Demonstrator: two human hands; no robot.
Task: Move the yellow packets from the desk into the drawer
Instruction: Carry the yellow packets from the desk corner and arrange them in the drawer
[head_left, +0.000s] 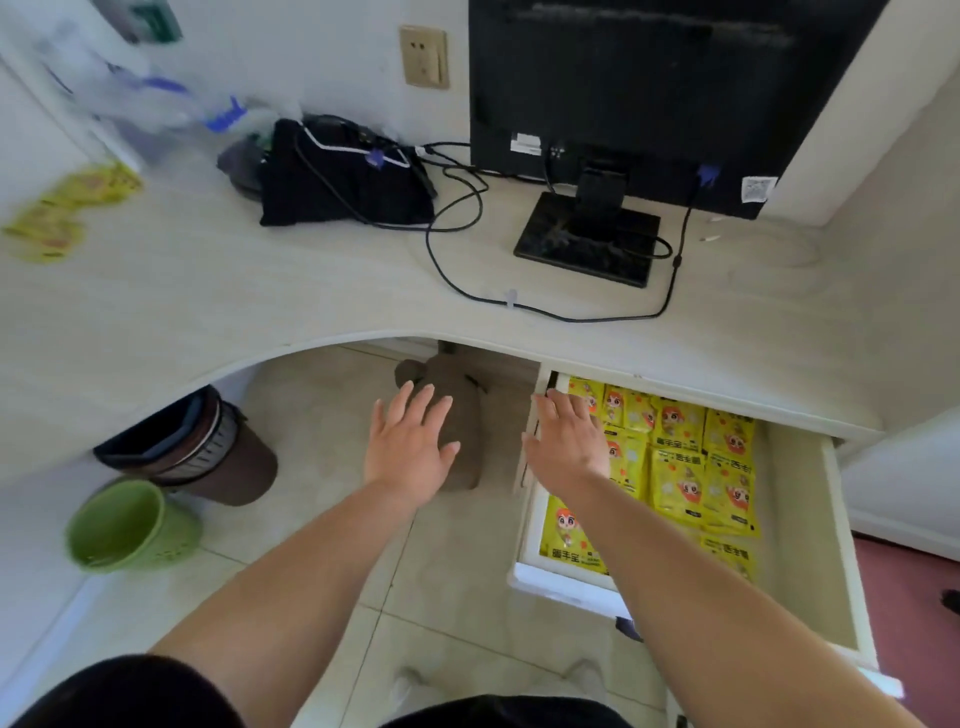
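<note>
Desk first: I see a pale wood-grain desk (234, 291) with a curved front edge, and under its right end a white open drawer (800, 519) pulled out toward me. Glossy yellow foil packets (680, 483), printed with a red-haired cartoon face and dark lettering, lie flat in overlapping rows across the drawer's left and middle. A bare strip of drawer floor runs along its right wall. A second lot, the blurred yellow desk pile (67, 213), sits at the desk's far left, well apart from the drawer and too smeared for me to count. My right forearm (701, 571) covers some of the drawer's packets and its front left corner. My left hand (410, 441) hangs over the floor tiles (322, 415) just left of the drawer, fingers straight and spread, holding nothing. My right hand (566, 441) is over the drawer's left wall, fingers spread wide and empty; I cannot tell whether it touches the wall.
</note>
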